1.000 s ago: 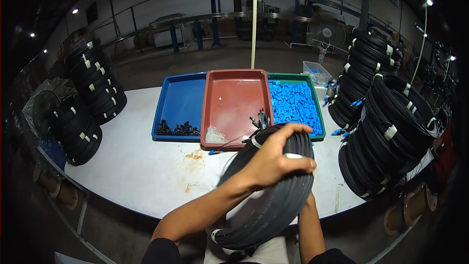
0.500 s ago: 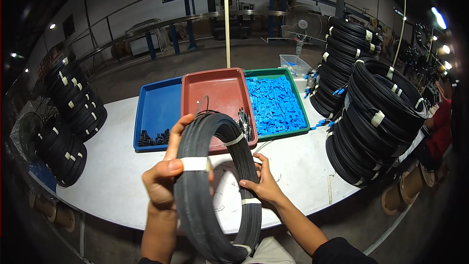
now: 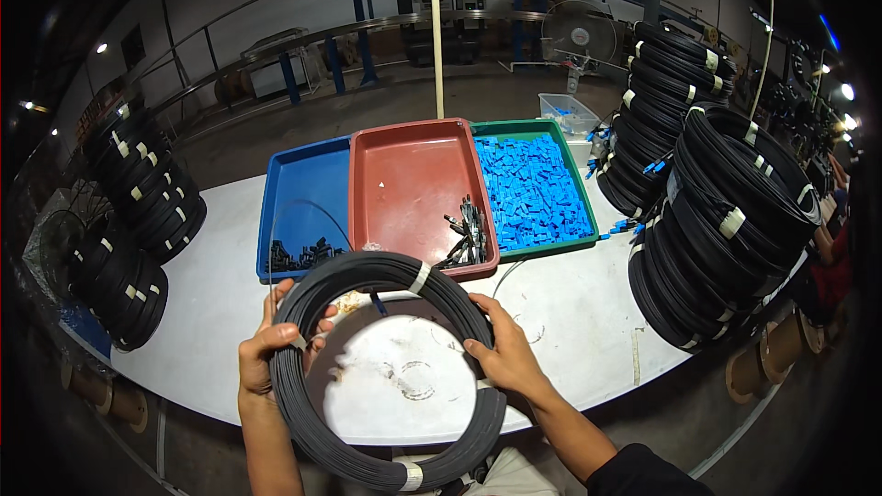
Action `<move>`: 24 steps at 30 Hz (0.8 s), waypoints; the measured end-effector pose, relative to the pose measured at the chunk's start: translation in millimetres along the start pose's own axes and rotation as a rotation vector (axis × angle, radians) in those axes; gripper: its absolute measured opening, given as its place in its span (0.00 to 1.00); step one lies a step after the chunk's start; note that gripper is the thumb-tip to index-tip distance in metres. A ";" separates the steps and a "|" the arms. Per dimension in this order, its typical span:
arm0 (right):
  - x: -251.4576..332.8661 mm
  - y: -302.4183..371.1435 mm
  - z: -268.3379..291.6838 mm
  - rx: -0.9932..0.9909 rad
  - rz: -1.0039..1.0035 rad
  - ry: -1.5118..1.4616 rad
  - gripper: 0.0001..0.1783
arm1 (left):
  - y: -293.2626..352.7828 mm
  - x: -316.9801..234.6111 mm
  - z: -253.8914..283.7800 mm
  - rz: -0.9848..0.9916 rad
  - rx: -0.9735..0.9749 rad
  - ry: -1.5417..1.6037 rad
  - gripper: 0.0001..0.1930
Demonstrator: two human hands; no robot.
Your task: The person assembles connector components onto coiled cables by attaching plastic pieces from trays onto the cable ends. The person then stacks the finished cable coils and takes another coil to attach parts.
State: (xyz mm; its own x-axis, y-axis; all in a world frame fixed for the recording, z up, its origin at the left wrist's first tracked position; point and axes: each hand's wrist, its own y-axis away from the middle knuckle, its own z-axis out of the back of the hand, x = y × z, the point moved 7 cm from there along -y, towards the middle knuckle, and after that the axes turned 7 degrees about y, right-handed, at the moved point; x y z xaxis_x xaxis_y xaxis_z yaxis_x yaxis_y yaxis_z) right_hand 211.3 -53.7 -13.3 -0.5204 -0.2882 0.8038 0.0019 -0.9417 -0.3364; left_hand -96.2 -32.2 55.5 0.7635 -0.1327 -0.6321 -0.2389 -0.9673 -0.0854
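Note:
A coil of flat black cable [image 3: 294, 404], bound with white tape bands, is held in both my hands over the near side of the table, its ring turned broadly toward me. My left hand [image 3: 268, 344] grips its left side, thumb on the face and fingers behind through the opening. On the opposite side, my right hand [image 3: 505, 349] clasps the rim, thumb on the face. A thin loose cable end arches above the coil toward the blue tray. Inside the ring's upper part shows a small dark-blue connector [image 3: 378, 304].
Behind the coil stand a blue tray [image 3: 308, 179] with small black parts, a red tray [image 3: 413, 170] with black-and-clear pieces, and a green tray [image 3: 577, 188] full of blue connectors. Stacked cable coils flank the white table [image 3: 207, 312]: left stack [image 3: 147, 193], right stack [image 3: 707, 248]. A clear bin [image 3: 570, 115] sits behind.
The coil has swung from nearly edge-on to facing me and sits lower and further left. My left hand has moved down and left with it; both hands keep hold.

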 end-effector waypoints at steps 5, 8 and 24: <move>1.2 7.3 23.5 -0.016 -0.055 0.162 0.35 | 10.5 40.3 36.2 0.076 -0.146 0.092 0.45; -5.3 8.6 33.3 0.024 -0.134 0.215 0.35 | 10.7 52.5 47.6 0.027 -0.277 -0.081 0.50; -76.9 -19.7 77.5 -0.078 -0.362 0.574 0.21 | 19.0 76.8 67.4 0.114 -0.347 -0.349 0.56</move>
State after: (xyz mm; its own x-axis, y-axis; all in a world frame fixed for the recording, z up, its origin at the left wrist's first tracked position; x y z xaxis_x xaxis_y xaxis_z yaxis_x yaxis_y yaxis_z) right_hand 317.5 -26.4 -30.4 -0.8471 0.2004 0.4921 -0.3077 -0.9401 -0.1469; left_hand -82.6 -46.2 -46.7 0.4837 -0.2188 -0.8475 -0.0501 -0.9736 0.2228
